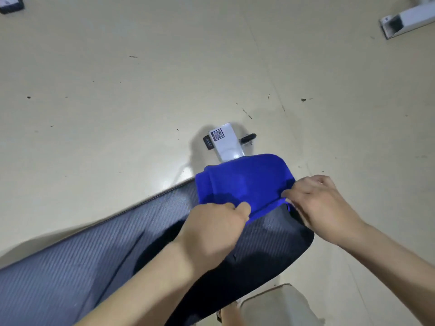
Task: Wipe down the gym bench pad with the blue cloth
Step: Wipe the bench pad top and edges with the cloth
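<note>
A gym or exercise room, seen from above — a padded bench (77,262) in dark, ribbed covering stands on a white metal frame (226,144) bearing a QR-code sticker (218,134). The pale, scuffed floor (117,90) is bare, and the white steel foot of another machine (407,20) shows at top right.
</note>
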